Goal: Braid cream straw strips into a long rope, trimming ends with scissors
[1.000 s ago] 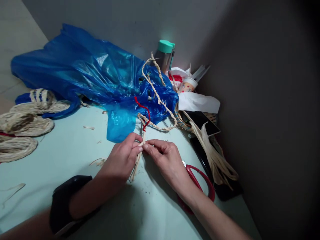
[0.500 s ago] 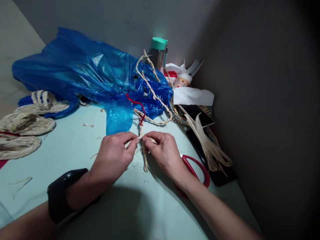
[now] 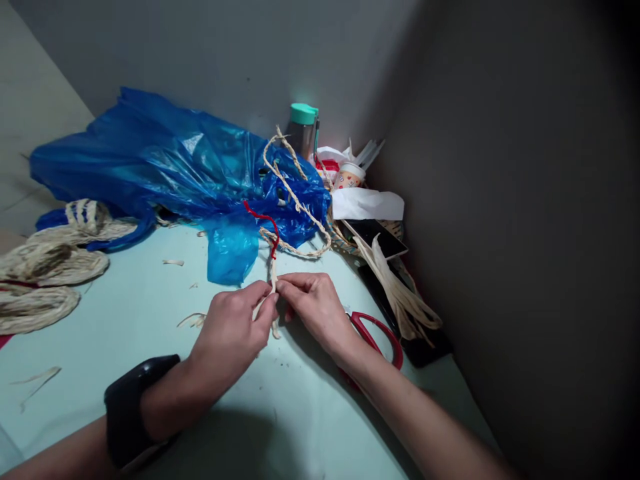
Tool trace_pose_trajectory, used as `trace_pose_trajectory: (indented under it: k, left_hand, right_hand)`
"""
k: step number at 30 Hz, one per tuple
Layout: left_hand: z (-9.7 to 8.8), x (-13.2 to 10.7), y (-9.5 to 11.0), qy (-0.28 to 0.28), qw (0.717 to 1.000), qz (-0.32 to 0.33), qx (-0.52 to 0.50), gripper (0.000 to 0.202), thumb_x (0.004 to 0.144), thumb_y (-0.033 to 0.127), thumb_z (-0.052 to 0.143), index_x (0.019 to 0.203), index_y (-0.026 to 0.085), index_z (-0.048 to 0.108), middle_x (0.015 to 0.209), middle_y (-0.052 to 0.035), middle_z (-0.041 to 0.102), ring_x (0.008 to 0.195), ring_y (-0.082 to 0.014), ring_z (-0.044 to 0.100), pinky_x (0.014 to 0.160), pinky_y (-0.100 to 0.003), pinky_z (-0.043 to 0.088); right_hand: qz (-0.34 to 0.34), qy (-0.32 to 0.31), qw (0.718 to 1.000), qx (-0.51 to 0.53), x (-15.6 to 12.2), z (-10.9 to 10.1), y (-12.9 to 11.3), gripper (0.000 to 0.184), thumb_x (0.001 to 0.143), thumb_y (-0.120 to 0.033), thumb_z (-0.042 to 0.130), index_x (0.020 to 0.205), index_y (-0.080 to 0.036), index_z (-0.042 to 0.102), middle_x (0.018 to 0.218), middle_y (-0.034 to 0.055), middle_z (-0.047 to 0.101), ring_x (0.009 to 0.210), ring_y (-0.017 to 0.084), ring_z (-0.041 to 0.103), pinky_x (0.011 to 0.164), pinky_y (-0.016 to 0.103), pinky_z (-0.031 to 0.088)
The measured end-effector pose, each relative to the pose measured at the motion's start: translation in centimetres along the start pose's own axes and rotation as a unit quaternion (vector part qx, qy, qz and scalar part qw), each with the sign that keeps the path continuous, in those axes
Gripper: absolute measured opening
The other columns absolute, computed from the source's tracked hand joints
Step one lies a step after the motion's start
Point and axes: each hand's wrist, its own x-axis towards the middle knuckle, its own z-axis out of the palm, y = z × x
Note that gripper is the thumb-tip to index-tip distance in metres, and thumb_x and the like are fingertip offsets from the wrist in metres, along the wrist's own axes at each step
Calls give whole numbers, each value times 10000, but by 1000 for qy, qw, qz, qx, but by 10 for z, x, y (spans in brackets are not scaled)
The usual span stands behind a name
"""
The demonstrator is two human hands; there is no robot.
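Observation:
My left hand, with a black watch on the wrist, pinches pale fibre strands at the near end of a braided cord. Its fingertips meet those of my right hand, which pinches the same strands from the other side. A short strand end hangs below the fingers. Beyond my hands the cord loops back over a blue plastic bag. A red string lies at the cord just past my fingertips. Red-handled scissors rest partly under my right forearm.
Bundles of pale cord lie at the left. Loose fibre strips rest over a dark object at the right. Behind stand a green-lidded bottle and a paper cup. A grey wall closes off the back and right.
The camera view has shifted, so most things appear lower and further left. My fingers still pinch the strands; the right hand's fingers are straighter, and fewer strands show spread sideways.

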Motion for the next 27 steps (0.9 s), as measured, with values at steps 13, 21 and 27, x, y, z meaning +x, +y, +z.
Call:
trace_pose_trajectory:
  k: [13, 21, 27]
  left_hand:
    - [-11, 4, -3, 98, 990, 91, 40, 358, 902, 371, 443, 634, 198, 605, 687, -44, 645, 671, -201, 591, 650, -326, 370]
    - [-2, 27, -14, -108, 933, -29, -342, 168, 802, 349, 556, 748, 192, 535, 755, -12, 592, 714, -161, 546, 671, -282, 415]
    - [2, 26, -14, -155, 895, -98, -407, 132, 785, 307, 544, 797, 178, 514, 619, 37, 517, 455, -63, 281, 437, -226, 173]
  right_hand:
    - [71, -11, 981, 182, 1, -1, 5, 219, 762, -334, 652, 755, -125, 714, 528, -38, 509, 466, 68, 287, 465, 224, 189]
    - [30, -58, 974, 216, -1, -1, 6, 184, 815, -274, 582, 770, -150, 710, 638, 15, 638, 584, 128, 525, 633, 243, 408]
    - [-22, -39, 999, -26, -5, -4, -2, 242, 894, -201, 506, 772, -152, 709, 759, 43, 706, 734, 157, 601, 712, 246, 406]
